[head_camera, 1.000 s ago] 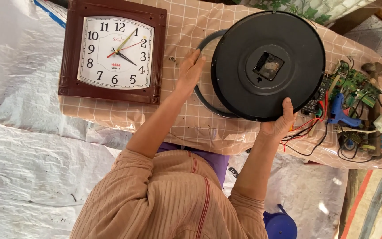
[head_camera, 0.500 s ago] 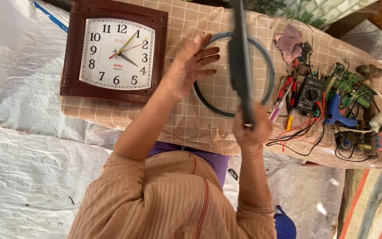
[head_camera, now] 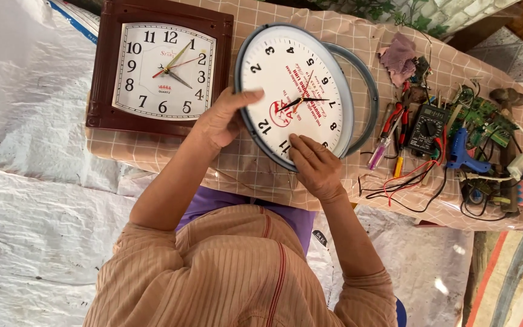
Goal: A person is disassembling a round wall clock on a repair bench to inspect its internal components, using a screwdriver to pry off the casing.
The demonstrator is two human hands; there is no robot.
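While the left hand (head_camera: 222, 121) grips the rim of the round white wall clock (head_camera: 295, 97), thumb laid over its face and fingers hidden behind, the right hand (head_camera: 315, 165) presses bent fingertips onto the lower edge near the dial. Tilted between both hands, the clock stands above the checked cloth (head_camera: 225, 163), its loose grey ring (head_camera: 364, 91) just behind. A slipping grip could drop it or bend the exposed hands. Both forearms reach forward, elbows bent.

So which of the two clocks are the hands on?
The round white clock, held tilted by the left hand and right hand. The square brown-framed clock lies flat, untouched, beside it.
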